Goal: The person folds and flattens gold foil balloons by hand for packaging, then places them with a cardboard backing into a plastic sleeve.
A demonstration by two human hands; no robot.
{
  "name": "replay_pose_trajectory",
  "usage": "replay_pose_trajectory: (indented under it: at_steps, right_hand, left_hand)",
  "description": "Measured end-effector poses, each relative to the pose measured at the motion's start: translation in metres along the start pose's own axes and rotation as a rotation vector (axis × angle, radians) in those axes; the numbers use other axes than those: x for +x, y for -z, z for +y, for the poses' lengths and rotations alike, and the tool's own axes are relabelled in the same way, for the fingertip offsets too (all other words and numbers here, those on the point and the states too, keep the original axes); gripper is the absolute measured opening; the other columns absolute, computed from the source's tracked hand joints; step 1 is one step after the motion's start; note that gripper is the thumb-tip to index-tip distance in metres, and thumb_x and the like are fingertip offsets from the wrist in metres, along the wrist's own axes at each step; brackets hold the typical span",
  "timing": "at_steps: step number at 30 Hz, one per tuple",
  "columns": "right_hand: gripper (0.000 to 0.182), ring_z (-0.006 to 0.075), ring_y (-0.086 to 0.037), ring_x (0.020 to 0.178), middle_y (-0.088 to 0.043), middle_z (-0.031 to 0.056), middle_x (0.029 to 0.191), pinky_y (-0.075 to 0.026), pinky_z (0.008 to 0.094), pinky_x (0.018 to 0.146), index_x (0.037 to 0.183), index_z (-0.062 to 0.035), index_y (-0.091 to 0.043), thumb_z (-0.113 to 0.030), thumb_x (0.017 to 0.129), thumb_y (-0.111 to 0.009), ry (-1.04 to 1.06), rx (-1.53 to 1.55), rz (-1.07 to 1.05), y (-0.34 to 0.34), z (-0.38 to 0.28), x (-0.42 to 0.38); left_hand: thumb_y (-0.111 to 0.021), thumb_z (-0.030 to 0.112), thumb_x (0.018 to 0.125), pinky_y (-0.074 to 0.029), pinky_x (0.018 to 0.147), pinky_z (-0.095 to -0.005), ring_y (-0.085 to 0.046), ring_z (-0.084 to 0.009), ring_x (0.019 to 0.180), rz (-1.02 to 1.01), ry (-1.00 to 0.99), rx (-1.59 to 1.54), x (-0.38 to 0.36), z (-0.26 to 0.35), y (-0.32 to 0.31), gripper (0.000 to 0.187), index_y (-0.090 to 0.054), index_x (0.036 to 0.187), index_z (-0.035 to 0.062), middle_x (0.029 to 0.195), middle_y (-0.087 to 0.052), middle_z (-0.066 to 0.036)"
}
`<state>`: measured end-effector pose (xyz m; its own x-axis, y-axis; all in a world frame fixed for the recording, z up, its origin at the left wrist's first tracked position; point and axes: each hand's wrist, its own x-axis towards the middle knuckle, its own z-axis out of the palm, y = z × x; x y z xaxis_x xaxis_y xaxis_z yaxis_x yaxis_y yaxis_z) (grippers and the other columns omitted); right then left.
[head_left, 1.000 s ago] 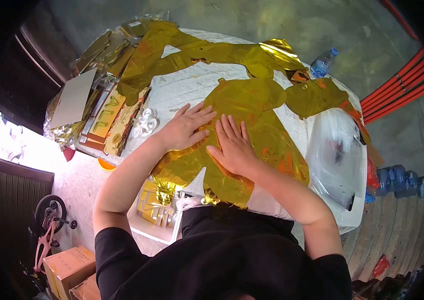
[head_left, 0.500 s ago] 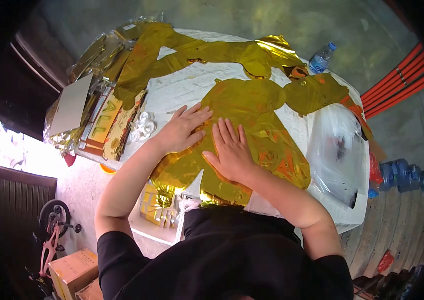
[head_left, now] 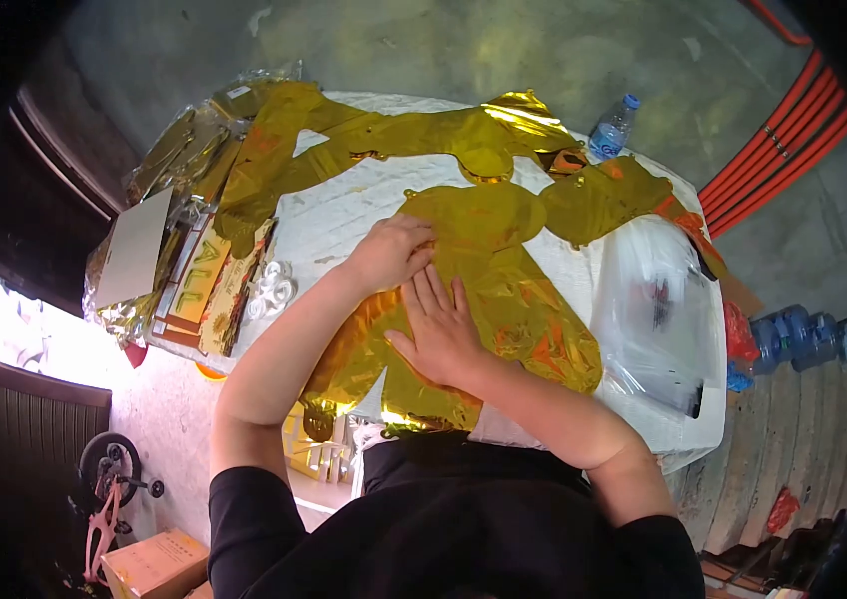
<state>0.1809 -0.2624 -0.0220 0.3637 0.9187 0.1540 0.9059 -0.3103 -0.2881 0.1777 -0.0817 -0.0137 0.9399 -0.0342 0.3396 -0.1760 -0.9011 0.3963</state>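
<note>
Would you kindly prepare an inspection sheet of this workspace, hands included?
Surface: table, white-covered, partly hidden.
Job's things: gold foil piece, creased, spread out.
Clutter: further foil pieces along the far side; "ALL" packet and white rolls at left; clear plastic packaging at right; water bottle near the far right edge.
Hands: left hand bent-fingered on the foil, any pinch unclear; right hand flat on it.
Cables: nothing certain; red tubes run beyond the table.
Surroundings: pink bicycle and cardboard box at left; blue jugs at right.

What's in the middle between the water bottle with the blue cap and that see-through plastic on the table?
A piece of gold foil lies between the bottle and the clear plastic, as the head view shows.
</note>
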Motion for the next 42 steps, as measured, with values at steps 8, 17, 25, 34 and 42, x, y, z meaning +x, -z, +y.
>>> replay_pose_trajectory:
  at_steps: [8, 17, 25, 34, 42]
  right_hand:
    - [0.080, 0.0368, -0.013, 0.142, -0.018, 0.0276, 0.150, -0.010, 0.0562, 0.112, 0.141, 0.0108, -0.024, -0.047, 0.091, -0.048, -0.004, 0.045, 0.040, -0.003, 0.002, 0.001]
    - [0.026, 0.0333, -0.060, 0.094, -0.063, 0.0154, 0.102, -0.049, 0.0391, 0.078, 0.101, -0.0005, -0.062, -0.019, 0.083, -0.063, -0.076, 0.360, 0.218, 0.063, 0.089, 0.020]
    - [0.017, 0.0332, -0.063, 0.090, -0.064, 0.0124, 0.093, -0.052, 0.0416, 0.077, 0.086, -0.0028, -0.064, -0.017, 0.079, -0.062, -0.344, -0.335, 0.167, 0.077, 0.203, 0.015]
    - [0.020, 0.0322, -0.064, 0.065, -0.063, 0.0181, 0.070, -0.049, 0.0417, 0.059, 0.077, -0.0006, -0.065, -0.020, 0.082, -0.060, -0.407, -0.157, 0.460, 0.103, 0.259, 0.025]
    - [0.022, 0.0231, -0.062, 0.058, -0.065, 0.0145, 0.068, -0.047, 0.0341, 0.058, 0.082, -0.0017, -0.068, -0.023, 0.083, -0.065, -0.433, 0.225, 0.213, 0.112, 0.231, 0.019]
  left_hand:
    - [-0.066, 0.013, 0.081, -0.046, 0.089, -0.0417, -0.056, -0.0347, 0.103, 0.173, -0.066, -0.090, -0.003, -0.010, -0.008, 0.025, -0.064, 0.102, 0.0009, 0.111, -0.062, -0.016]
    - [-0.070, 0.015, 0.078, -0.042, 0.094, -0.0415, -0.053, -0.0338, 0.107, 0.133, -0.053, 0.010, -0.007, -0.005, -0.008, 0.029, -0.062, 0.103, 0.0026, 0.115, -0.059, -0.014]
    - [-0.072, 0.015, 0.077, -0.041, 0.096, -0.0409, -0.052, -0.0329, 0.111, 0.105, -0.012, -0.008, -0.007, -0.002, -0.005, 0.032, -0.062, 0.105, 0.0030, 0.117, -0.059, -0.014]
    - [-0.072, 0.014, 0.077, -0.041, 0.097, -0.0411, -0.052, -0.0337, 0.111, 0.098, -0.006, 0.000, -0.007, -0.002, -0.006, 0.032, -0.061, 0.105, 0.0024, 0.118, -0.059, -0.014]
    - [-0.072, 0.013, 0.076, -0.041, 0.097, -0.0411, -0.052, -0.0336, 0.111, 0.096, -0.002, -0.016, -0.006, 0.000, -0.004, 0.032, -0.061, 0.105, 0.0025, 0.117, -0.059, -0.015]
